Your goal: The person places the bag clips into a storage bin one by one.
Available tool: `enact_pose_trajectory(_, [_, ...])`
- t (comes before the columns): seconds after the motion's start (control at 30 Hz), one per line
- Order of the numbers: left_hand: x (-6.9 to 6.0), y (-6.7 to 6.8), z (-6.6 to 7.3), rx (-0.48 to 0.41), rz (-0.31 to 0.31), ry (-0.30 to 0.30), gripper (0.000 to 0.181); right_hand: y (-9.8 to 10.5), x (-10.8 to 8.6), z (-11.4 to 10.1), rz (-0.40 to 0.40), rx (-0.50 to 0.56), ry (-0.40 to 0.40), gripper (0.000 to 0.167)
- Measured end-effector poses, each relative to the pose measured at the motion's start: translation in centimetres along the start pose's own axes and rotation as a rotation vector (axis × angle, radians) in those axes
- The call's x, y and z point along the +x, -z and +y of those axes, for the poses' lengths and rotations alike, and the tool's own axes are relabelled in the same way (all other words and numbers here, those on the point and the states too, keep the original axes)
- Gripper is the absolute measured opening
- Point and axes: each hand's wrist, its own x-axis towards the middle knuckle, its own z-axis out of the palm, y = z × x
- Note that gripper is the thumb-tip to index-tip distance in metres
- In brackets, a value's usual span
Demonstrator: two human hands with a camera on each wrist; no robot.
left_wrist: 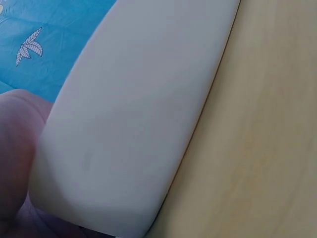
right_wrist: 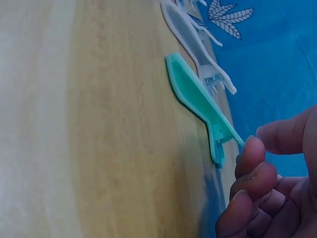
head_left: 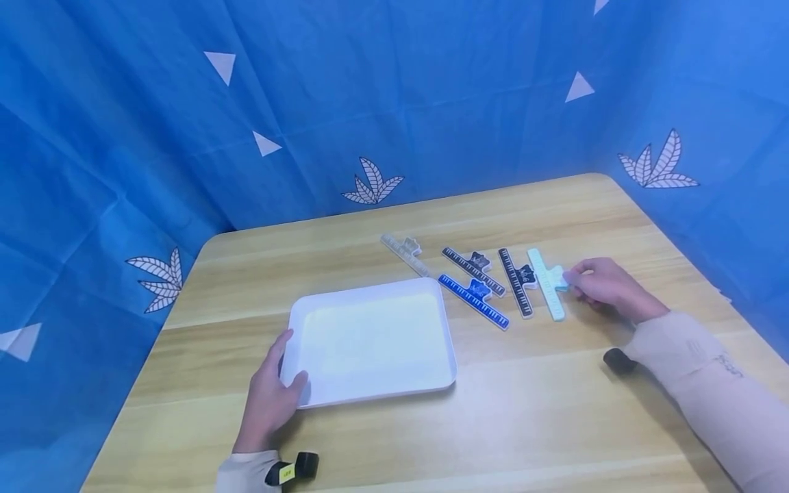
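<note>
My left hand (head_left: 270, 397) grips the near left corner of a white rectangular tray (head_left: 376, 342), its thumb on the near rim and fingers along the left side. The tray's outer wall (left_wrist: 124, 114) fills much of the left wrist view. At the right, my right hand (head_left: 607, 284) pinches the handle end of a mint green long-jawed clip (head_left: 544, 287) with a piano-key print. In the right wrist view, this clip (right_wrist: 198, 96) lies on its side profile to the camera, with curled fingertips (right_wrist: 255, 173) at its upper handle.
Left of the mint clip lie two black clips (head_left: 516, 284) (head_left: 468, 268), a blue clip (head_left: 474, 301) near the tray's right corner, and a clear clip (head_left: 403, 253) behind the tray. The wooden table (head_left: 524, 411) ends at a blue curtain (head_left: 462, 103).
</note>
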Motion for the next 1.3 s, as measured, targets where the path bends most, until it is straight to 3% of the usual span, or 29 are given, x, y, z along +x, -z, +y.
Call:
enact_pose_trajectory(0.53, [-0.2,0.3,0.1,0.020,-0.009,-0.003,0.072,0.2,0.4,-0.5,-0.069,0.024,0.005,0.034])
enact_pose_trajectory(1.0, [0.0,0.1,0.3,0.037,-0.008,0.000,0.070,0.5,0.6,-0.8,-0.074,-0.022,0.000,0.029])
enact_pose_trajectory(1.3, [0.0,0.2,0.1,0.035,-0.012,-0.007,0.071,0.4,0.3,-1.3,-0.119,0.026,0.015,0.030])
